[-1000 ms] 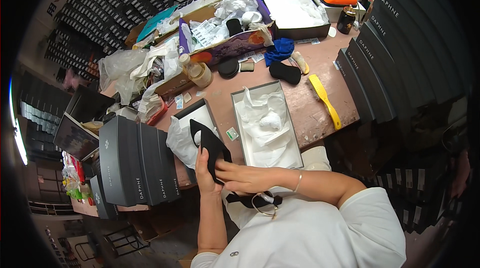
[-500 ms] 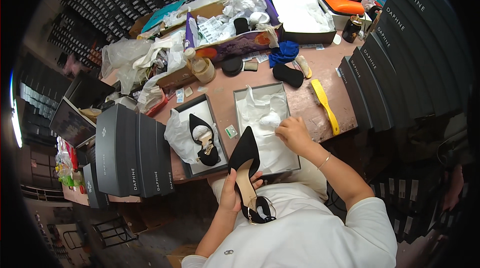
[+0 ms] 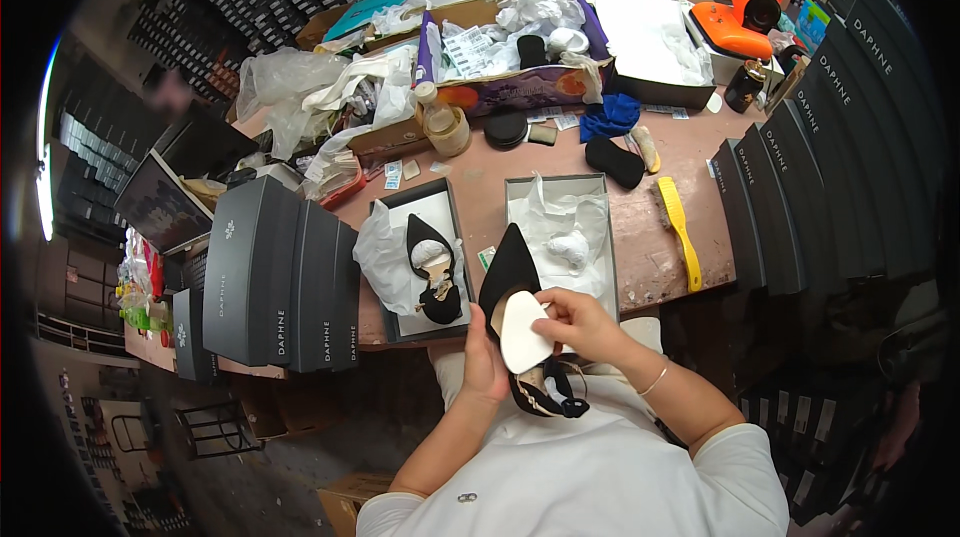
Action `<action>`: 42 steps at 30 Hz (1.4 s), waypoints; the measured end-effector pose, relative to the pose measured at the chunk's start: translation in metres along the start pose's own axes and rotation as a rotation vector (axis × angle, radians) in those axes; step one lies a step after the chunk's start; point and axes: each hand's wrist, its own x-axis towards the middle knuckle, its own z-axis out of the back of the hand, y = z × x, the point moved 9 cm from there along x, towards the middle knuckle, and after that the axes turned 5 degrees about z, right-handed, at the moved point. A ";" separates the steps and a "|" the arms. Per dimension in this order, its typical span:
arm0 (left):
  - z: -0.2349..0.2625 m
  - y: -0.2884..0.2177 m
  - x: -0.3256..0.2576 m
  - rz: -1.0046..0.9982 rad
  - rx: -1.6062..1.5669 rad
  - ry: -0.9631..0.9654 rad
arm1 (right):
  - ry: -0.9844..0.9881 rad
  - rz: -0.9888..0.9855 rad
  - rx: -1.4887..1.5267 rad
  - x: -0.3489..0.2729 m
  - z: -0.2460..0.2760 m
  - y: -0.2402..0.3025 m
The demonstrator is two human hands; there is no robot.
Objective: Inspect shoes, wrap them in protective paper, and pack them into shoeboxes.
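Observation:
My left hand grips a black pointed-toe shoe by its side, toe pointing away from me, over my lap at the table edge. Between the thumb and fingers of my right hand is a white, flat, rounded insert, held over the shoe's opening and covering part of its insole. The shoe's ankle strap hangs at the heel end. A matching black shoe, paper stuffed in its toe, lies in the left open box. Crumpled white paper lies in the right open box.
Dark shoe boxes stand stacked at left and right. A yellow brush, a black pad and a blue cloth lie on the table. Behind are a glass bottle, a purple carton and an orange device.
My right hand has come from the right box toward the shoe, and the white insert now shows in its fingers. My left hand still holds the shoe. The whole view has shifted.

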 end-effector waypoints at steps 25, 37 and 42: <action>0.039 0.006 0.011 -0.029 0.238 0.063 | 0.036 0.681 -0.879 -0.005 -0.032 0.087; 0.009 0.002 -0.002 -0.148 0.187 0.108 | -0.116 0.949 -1.376 0.015 -0.040 0.075; 0.000 0.007 -0.003 -0.046 0.231 0.133 | -0.139 0.610 -0.736 0.032 0.007 0.072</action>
